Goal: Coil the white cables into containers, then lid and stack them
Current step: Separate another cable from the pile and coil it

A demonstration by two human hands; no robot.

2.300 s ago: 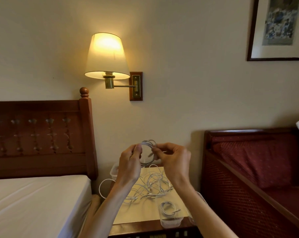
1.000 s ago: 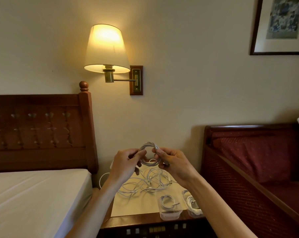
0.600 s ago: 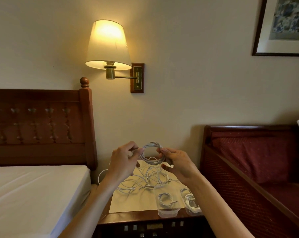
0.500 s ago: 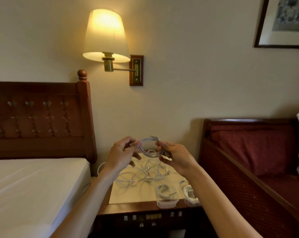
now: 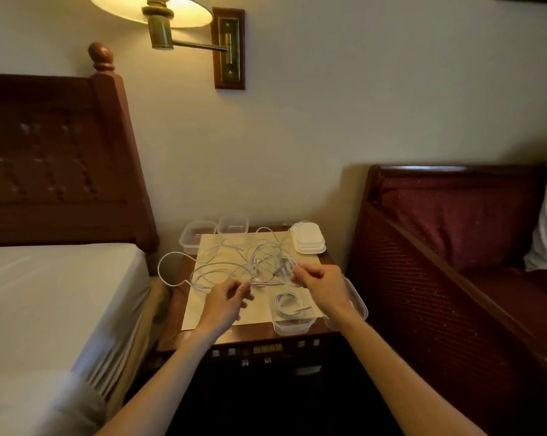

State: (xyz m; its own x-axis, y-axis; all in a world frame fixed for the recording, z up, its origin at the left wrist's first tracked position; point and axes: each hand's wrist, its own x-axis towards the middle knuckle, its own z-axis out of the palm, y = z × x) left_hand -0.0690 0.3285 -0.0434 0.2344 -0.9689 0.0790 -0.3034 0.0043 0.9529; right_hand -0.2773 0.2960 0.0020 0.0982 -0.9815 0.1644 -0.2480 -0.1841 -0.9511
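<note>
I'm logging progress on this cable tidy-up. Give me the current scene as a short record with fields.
surface: nightstand between bed and sofa
loose cables: tangled white cables on the mat, one loop hanging off the left edge
filled container: front container holds a coiled cable, no lid
empty containers: two at the back left
lids: stack of lids at the back right
left hand: left hand over the tangle
right hand: right hand pinching cable

Two bare forearms enter frame from bottom edge. No sleeves, watch, or rings visible on either. Left hand and right hand: ungloved, five fingers ea., nails short.
</note>
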